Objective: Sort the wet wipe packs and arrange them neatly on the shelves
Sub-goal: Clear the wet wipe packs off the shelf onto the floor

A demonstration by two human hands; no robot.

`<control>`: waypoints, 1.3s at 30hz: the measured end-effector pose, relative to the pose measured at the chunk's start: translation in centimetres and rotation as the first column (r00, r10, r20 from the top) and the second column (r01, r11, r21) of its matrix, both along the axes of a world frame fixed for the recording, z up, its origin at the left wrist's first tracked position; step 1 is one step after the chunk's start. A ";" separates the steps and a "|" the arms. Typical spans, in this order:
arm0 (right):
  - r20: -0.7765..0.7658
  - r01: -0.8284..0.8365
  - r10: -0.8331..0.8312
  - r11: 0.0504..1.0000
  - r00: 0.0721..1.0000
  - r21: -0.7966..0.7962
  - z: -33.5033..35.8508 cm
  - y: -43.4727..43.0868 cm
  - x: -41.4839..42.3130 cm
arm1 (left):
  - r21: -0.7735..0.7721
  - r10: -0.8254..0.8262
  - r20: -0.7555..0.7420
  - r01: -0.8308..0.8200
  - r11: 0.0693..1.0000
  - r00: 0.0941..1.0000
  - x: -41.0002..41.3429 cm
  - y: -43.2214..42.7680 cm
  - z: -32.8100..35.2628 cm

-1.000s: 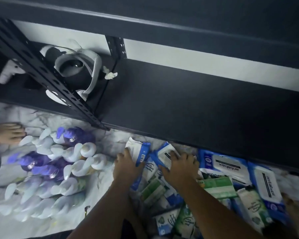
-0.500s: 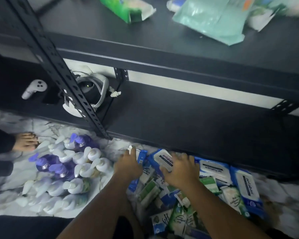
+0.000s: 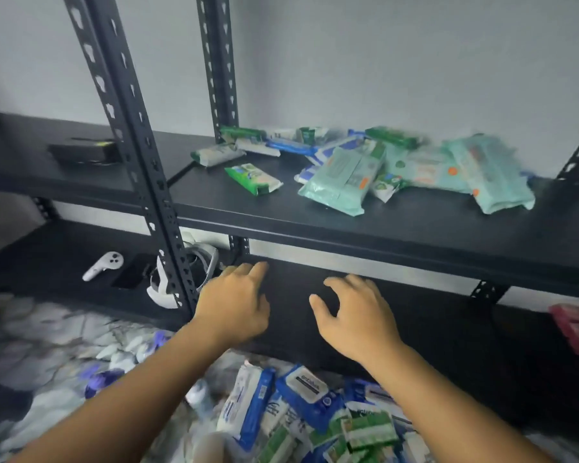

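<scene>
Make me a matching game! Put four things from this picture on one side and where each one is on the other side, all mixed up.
Things:
1. mint green pack
2. white controller
3. blue pack with white lid
4. pink packet

Places:
A. on the floor
B. far right of the lower shelf
C. on the upper shelf
D. left side of the lower shelf

Pairs: 1-C, 2-D, 3-A, 4-B

Loose packs [image 3: 345,177] crowd the upper shelf [image 3: 281,222] at one o'clock — a floor pile [image 3: 301,412] at six, a controller [image 3: 102,265] at nine.
</scene>
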State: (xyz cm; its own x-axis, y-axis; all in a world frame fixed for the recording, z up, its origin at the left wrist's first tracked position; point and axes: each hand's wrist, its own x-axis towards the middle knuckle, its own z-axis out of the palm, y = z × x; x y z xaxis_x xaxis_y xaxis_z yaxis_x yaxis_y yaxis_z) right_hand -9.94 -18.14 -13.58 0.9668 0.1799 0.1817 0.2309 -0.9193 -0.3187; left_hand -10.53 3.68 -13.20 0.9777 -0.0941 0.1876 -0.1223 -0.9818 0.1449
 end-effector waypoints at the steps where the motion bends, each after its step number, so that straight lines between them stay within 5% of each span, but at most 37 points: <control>1: 0.045 -0.011 0.010 1.000 0.999 0.024 1.4 0.0 0.3 | 0.003 -0.013 0.044 0.013 1.000 0.999 0.1 0.2 1.3; 7: 0.191 -0.010 -0.010 0.995 0.981 0.104 8.8 -0.1 4.0 | -0.035 -0.024 0.199 0.032 0.999 0.980 2.9 0.5 7.2; 14: 0.104 0.165 -0.185 0.970 0.977 0.177 11.6 -2.4 10.6 | -0.097 -0.020 0.197 0.040 0.994 0.980 8.4 -1.3 10.0; 18: 0.074 0.234 -0.239 0.970 0.968 0.070 11.5 -4.5 14.1 | -0.119 -0.060 0.190 0.083 0.989 0.980 12.3 -3.9 11.3; 27: 0.171 0.287 -0.271 0.955 0.947 -0.074 8.8 -5.7 19.6 | -0.065 0.383 -0.082 -0.388 0.919 0.920 18.7 -3.3 11.4; 36: 0.153 0.411 -0.396 0.908 0.906 -0.084 8.9 -5.6 19.0 | -0.344 0.238 0.116 -0.186 0.920 0.964 19.8 -1.2 8.9; 39: 0.062 0.447 -0.443 0.892 0.894 -0.064 9.5 -6.1 17.8 | -0.295 0.281 0.073 -0.249 0.923 0.957 18.7 -0.4 9.5</control>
